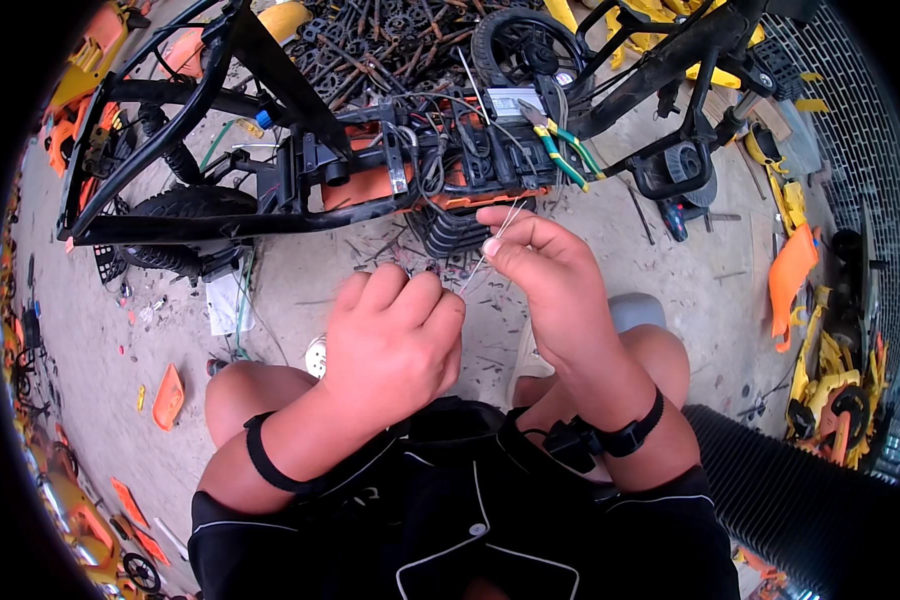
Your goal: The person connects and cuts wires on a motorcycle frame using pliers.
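Note:
Thin white strands [477,272], which look like wire or cable ties, run between my two hands in front of a black vehicle frame [240,225]. My right hand [555,270] pinches them between thumb and forefinger; their upper ends stick out past the fingertips. Lower and to the left, my left hand [395,340] is closed, its back turned up, around the strands' lower end. Its fingertips are hidden. Pliers [567,150] with green and yellow handles lie across the frame's open middle, beside tangled cables [435,150] and a silver box [516,103].
Behind the frame rises a heap of rusty metal parts [370,50]. A drill [675,218] lies on the floor at the right, near an orange panel [792,285]. By my right side is a black ribbed tube [770,490]. An orange piece [169,397] lies at the left.

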Demonstrator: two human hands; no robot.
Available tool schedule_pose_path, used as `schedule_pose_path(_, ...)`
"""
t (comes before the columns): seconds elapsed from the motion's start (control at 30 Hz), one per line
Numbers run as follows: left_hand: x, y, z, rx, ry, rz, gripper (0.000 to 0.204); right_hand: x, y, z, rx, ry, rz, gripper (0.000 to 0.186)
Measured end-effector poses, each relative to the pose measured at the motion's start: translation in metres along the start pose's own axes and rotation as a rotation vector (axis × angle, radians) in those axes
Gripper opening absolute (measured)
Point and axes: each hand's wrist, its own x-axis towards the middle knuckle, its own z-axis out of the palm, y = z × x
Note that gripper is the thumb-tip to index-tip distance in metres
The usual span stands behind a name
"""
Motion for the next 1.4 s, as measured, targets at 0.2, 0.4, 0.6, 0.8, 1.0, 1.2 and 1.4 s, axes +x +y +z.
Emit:
schedule_pose_path(0.2, -0.003, -0.011, 0.008, -0.702, -0.054, -0.204, 0.009, 0.001, -0.011, -0.001, 0.136, -0.118, -0.004, 0.007)
schedule_pose_path(0.4, -0.002, -0.022, -0.006, -1.69, -0.497, -0.625, 0.022, 0.002, -0.017, -0.008, 0.218, -0.243, -0.016, 0.006)
schedule_pose_path(0.6, -0.006, -0.027, -0.003, -1.798, -0.573, -0.653, 0.021, 0.003, -0.015, -0.006, 0.226, -0.307, -0.063, 0.008)
schedule_pose_path(0.8, -0.008, -0.028, -0.003, -1.862, -0.563, -0.661, 0.014, 0.002, -0.016, -0.003, 0.255, -0.336, -0.031, 0.008)
schedule_pose_path(1.0, -0.006, -0.022, -0.001, -1.622, -0.457, -0.692, 0.004, 0.0, -0.016, -0.004, 0.2, -0.301, -0.034, 0.005)
schedule_pose_path(1.2, -0.005, -0.017, 0.002, -0.819, -0.148, -0.421, 0.01, -0.001, -0.014, -0.003, 0.053, -0.186, -0.021, 0.003)
schedule_pose_path(1.4, 0.002, -0.005, 0.0, -0.046, 0.075, -0.006, 0.019, -0.002, -0.007, 0.0, 0.073, 0.002, 0.056, 0.004)
